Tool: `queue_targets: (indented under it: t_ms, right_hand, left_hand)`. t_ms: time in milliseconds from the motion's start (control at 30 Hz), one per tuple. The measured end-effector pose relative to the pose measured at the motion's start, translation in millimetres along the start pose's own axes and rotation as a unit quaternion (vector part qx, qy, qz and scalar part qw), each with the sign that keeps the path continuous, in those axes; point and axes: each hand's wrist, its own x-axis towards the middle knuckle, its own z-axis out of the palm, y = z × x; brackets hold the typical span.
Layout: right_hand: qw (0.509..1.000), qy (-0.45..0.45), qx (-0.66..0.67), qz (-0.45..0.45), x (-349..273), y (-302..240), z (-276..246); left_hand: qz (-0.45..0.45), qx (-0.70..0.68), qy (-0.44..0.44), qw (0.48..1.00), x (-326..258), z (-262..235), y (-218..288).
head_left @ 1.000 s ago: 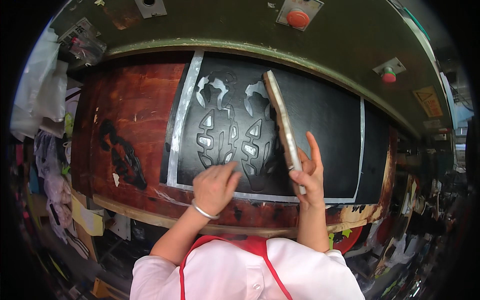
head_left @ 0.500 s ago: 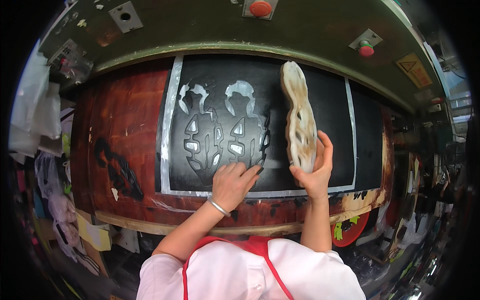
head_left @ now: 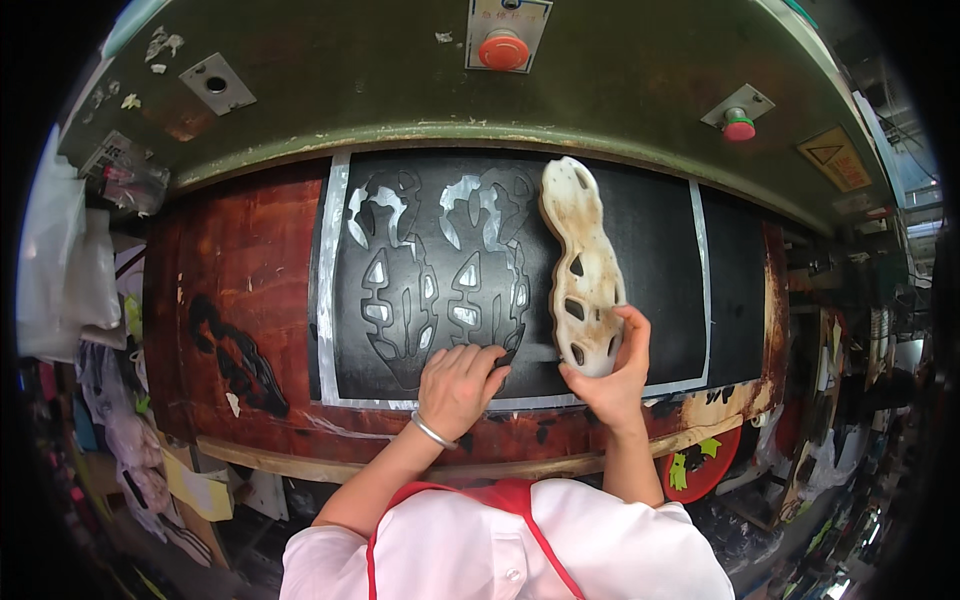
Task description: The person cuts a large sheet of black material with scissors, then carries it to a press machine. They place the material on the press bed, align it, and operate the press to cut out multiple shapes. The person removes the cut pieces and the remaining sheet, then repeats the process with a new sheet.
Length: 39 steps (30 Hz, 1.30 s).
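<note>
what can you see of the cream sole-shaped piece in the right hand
The cream sole-shaped piece is a long, flat, shoe-sole outline with a wavy edge and several dark cut-out holes through it. It looks stiff, and its pale surface is stained brown. It stands lengthwise over the black sheet, one end pointing away from the person, its broad face toward the camera. The right hand grips its near end, fingers around the right edge, thumb at the left. The left hand is apart from it, on the sheet.

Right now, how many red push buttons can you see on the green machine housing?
2: one red button at top centre of the green housing, one smaller red button to its right. Others may lie outside the view.
</note>
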Motion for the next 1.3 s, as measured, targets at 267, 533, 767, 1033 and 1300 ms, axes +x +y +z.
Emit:
queue_targets:
  t_ms: [267, 533, 767, 1033, 1300]
  right_hand:
    - [0.945, -0.001, -0.317, -0.08, 39.7, 17.6, 5.7]
    - [0.974, -0.002, -0.204, -0.1, 129.5, 30.8, 3.0]
    - [0.852, 0.332, -0.321, -0.245, 238.3, -22.8, -62.1]
    - [0.87, 0.344, -0.271, -0.228, 258.8, -6.9, -40.0]
    - [0.949, 0.238, -0.203, -0.047, 174.9, 23.9, -23.8]
  left_hand:
    - [-0.023, -0.003, -0.026, 0.999, 35.1, 2.0, -13.9]
    - [0.044, 0.001, -0.041, 0.998, 78.9, -5.8, -56.6]
    - [0.003, -0.029, -0.024, 0.999, 51.1, -13.6, -63.6]
    - [-0.084, 0.038, 0.106, 0.99, 101.1, 11.8, -113.5]
    - [-0.075, 0.058, 0.105, 0.99, 102.8, 9.0, -109.8]
